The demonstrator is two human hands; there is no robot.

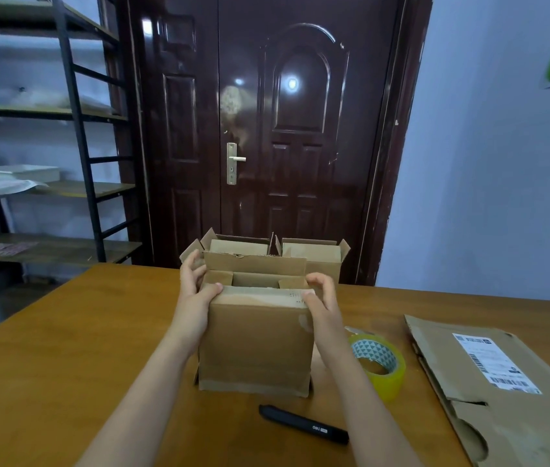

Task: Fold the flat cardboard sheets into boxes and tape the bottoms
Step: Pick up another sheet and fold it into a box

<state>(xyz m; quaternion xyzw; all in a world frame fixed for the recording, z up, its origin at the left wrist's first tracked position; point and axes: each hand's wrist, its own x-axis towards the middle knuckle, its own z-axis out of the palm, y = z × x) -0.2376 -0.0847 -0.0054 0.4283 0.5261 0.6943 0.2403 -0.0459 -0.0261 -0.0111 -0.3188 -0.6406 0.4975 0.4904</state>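
A cardboard box (pixel 256 338) stands on the wooden table (pixel 74 332), in the middle and near the person. Its top flaps are partly folded in, and a gap between the two short flaps shows the inside.

The left hand (pixel 196 291) grips the upper left corner of the box: the thumb lies on the near top edge and the fingers curl around the left side. The right hand (pixel 322 298) grips the upper right corner in the same way, with the thumb on the near top edge and the fingers bent over the right flap. Both hands are clamped on the box and are apart from each other.

Behind the box, at the far edge of the table, stand two other boxes (pixel 312 256) with open flaps, side by side. To the right of the box lies a roll of yellowish tape (pixel 379 364), near the right forearm. Further right of the box lies a flat cardboard sheet (pixel 502 392) with a white label. In front of the box, close to it, lies a black pen (pixel 303 423).

Behind the table is a dark door (pixel 266 129), and left of it a metal shelf (pixel 64 129).
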